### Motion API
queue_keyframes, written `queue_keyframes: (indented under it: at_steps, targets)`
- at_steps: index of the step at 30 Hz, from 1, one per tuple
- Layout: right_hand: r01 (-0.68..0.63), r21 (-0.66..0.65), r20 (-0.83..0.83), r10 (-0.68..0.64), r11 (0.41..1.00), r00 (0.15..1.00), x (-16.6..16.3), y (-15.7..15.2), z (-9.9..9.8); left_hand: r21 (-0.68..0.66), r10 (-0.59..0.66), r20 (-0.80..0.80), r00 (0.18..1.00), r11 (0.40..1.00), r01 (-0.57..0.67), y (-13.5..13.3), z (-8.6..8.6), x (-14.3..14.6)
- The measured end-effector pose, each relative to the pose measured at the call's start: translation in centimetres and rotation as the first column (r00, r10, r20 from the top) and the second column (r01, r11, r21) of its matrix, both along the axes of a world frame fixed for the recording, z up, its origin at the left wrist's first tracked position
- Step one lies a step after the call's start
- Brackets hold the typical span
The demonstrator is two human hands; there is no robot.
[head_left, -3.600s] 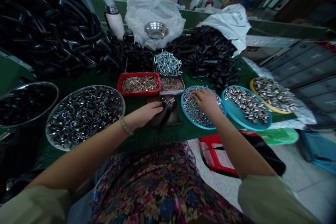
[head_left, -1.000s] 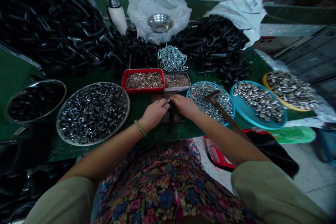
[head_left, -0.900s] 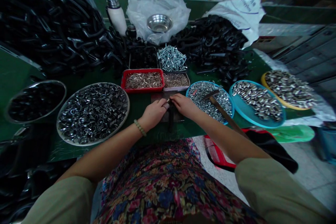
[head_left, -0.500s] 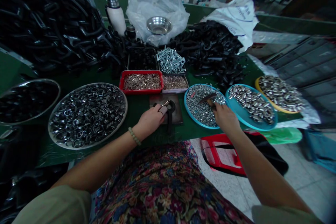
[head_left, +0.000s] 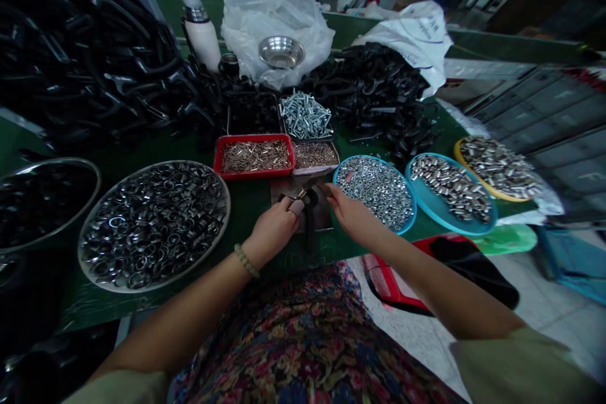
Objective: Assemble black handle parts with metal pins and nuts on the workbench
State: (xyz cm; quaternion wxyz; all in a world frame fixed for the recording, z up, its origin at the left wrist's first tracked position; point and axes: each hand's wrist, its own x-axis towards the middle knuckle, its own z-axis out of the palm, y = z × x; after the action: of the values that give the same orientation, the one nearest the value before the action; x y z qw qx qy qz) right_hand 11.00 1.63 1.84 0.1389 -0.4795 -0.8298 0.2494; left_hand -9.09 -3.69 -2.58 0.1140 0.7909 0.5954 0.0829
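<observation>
My left hand [head_left: 277,227] is closed on a small black part [head_left: 308,202] and presses it onto a flat metal plate [head_left: 322,218] at the table's near edge. A light sleeve covers one fingertip. My right hand [head_left: 349,216] sits just right of that part with its fingers curled. A dark tip, which looks like the hammer's head [head_left: 326,189], pokes out past them, and the handle is hidden under my arm. The blue plate of small nuts [head_left: 376,184] lies right of this hand.
A big steel dish of rings [head_left: 151,218] lies at the left, and a red tray of pins [head_left: 253,156] lies behind the plate. Another blue plate [head_left: 449,189] and a yellow plate [head_left: 497,167] of metal sleeves lie at the right. Heaps of black parts [head_left: 95,69], screws [head_left: 305,115] and bags [head_left: 277,19] fill the back.
My right hand went out to the hammer lying on the blue plate of nuts and has come back beside the black part. The hammer is gone from the plate. My left hand stayed put.
</observation>
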Motion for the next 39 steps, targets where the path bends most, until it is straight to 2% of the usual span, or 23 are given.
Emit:
queue_keyframes:
  at_steps: [4,8,11,16,19,21,24,27,29,31,39]
  targets:
    - [0.057,0.069,-0.046,-0.054,0.996,0.997,0.0,0.2,0.0,-0.006,-0.012,-0.009,1.0,1.0,0.012,0.0,0.3,-0.1]
    - [0.002,-0.008,0.034,-0.001,1.0,0.999,-0.1,0.1,-0.1,-0.02,-0.001,-0.01,1.0,1.0,0.001,0.1,0.4,-0.1]
    - [0.027,0.054,-0.042,-0.025,0.998,0.999,-0.2,0.1,-0.2,-0.016,-0.002,-0.014,1.0,1.0,0.001,0.0,0.4,0.2]
    - [-0.01,-0.02,-0.006,0.01,1.0,1.0,0.0,-0.8,0.3,-0.03,0.024,0.046,0.999,0.999,-0.023,-0.1,0.3,-0.7]
    - [0.012,0.063,-0.106,-0.005,0.998,0.994,0.1,-2.0,0.6,0.068,0.091,0.185,0.979,0.992,-0.105,2.6,1.1,-2.3]
    - [-0.02,0.016,-0.042,0.021,1.0,0.999,0.2,-2.5,0.3,0.165,0.13,0.222,0.966,0.972,-0.168,6.1,2.1,-2.8]
    - [-0.047,-0.067,0.055,0.051,0.997,0.997,0.4,-2.5,-0.3,0.184,0.085,0.061,0.994,0.978,-0.095,12.4,3.2,-1.6]
    - [0.059,0.046,-0.064,-0.056,0.997,0.996,1.2,-2.2,-0.3,0.094,0.033,-0.078,0.996,0.995,-0.026,16.8,3.4,0.7]
    - [0.16,0.105,-0.125,-0.146,0.981,0.981,2.0,-2.2,-0.1,0.076,0.036,-0.105,0.994,0.997,-0.028,18.0,3.0,1.9]
    - [0.22,0.11,-0.123,-0.206,0.969,0.971,2.7,-2.2,-0.1,0.078,0.037,-0.116,0.993,0.997,-0.028,18.3,2.6,2.4]
    - [0.311,0.099,-0.132,-0.297,0.945,0.946,3.7,-1.9,-1.3,0.076,0.037,-0.106,0.994,0.997,-0.029,18.1,2.5,2.3]
